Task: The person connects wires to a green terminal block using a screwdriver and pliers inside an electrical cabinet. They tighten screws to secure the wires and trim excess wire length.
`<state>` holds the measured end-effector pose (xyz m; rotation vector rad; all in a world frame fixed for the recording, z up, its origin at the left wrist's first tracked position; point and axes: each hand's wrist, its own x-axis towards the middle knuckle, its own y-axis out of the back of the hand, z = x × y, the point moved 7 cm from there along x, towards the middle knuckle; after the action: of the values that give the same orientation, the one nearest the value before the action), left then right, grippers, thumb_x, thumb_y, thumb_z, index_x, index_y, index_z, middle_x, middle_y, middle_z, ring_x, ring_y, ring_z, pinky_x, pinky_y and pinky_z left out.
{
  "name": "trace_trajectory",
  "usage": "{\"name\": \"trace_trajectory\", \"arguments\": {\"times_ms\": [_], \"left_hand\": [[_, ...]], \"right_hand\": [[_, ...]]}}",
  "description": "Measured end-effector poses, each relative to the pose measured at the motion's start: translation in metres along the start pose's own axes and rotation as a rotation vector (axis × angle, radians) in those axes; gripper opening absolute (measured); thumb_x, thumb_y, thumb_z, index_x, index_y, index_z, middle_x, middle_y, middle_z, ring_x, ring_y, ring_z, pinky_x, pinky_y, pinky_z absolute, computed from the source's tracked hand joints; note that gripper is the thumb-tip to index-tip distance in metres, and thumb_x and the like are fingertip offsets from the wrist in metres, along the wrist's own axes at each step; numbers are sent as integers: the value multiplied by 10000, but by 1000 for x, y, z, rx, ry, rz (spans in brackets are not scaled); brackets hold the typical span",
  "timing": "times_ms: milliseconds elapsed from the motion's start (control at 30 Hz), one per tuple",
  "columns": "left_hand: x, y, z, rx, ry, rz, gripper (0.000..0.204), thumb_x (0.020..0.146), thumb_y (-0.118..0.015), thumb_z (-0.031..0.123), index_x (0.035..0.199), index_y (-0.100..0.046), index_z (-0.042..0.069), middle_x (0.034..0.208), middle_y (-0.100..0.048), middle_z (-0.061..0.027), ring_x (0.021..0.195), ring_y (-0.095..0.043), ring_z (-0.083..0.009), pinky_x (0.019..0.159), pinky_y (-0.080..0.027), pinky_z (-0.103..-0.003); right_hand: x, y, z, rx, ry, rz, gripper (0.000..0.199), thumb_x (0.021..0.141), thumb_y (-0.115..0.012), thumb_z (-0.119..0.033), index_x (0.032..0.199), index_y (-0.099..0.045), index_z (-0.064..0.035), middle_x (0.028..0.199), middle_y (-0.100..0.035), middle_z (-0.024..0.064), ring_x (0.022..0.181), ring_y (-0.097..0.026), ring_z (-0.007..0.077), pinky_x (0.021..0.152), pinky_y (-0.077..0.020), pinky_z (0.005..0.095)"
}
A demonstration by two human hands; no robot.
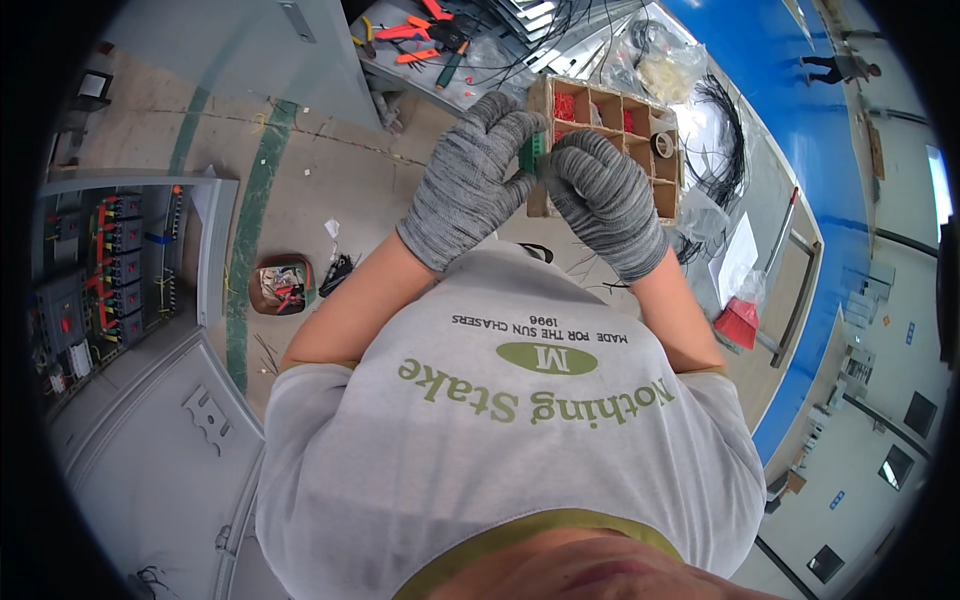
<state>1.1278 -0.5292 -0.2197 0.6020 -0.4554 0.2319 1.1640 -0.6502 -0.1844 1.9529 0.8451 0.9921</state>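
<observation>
- Both my hands gloved in grey knit: left hand (470, 180) and right hand (605, 195) meet on a small green block (531, 153), fingers of each pinched shut on it.
- Block sits in the air just in front of a wooden divider box (665, 195) on the table (770, 190).
- Box holds red bits and a tape roll (662, 144).
- Black wire bundle (725, 130) lies right of it, pliers (405, 35) far end.
- Open electrical cabinet (110, 270) on the floor, left.
</observation>
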Motion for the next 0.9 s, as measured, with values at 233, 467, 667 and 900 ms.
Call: {"name": "trace_trajectory", "arguments": {"times_ms": [233,467,667,900], "left_hand": [[9,6,-3,-209,109,-207,524,654,-796,106,1151,-631,110,1083,-573,-116,1028,-571,-315,906,-474,-396],[15,11,2,-109,-17,-110,526,651,-795,110,1154,-644,131,1100,-575,-101,1041,-567,-298,915,-472,-388],[15,28,11,-142,-67,66,526,665,-771,52,1167,-638,134,1086,-582,-102,1014,-573,-296,886,-483,-386],[17,24,7,-196,-60,103,535,651,-765,6,1160,-628,97,1103,-588,-96,996,-581,-251,872,-490,-357]], "right_hand": [[-4,3,-3,-73,254,-222,200,865,-614,-112,1052,-663,-59,1011,-636,135,844,-655,306,675,-566,383],[0,6,-8,-94,273,-258,163,859,-633,-110,1007,-660,-48,1011,-633,135,851,-655,306,677,-563,369],[0,21,-11,49,45,184,150,814,-684,-54,962,-663,-42,951,-641,141,803,-660,294,664,-545,365],[-5,18,-18,2,-45,377,225,749,-722,-9,964,-682,-59,941,-637,126,791,-657,281,654,-541,360]]}}
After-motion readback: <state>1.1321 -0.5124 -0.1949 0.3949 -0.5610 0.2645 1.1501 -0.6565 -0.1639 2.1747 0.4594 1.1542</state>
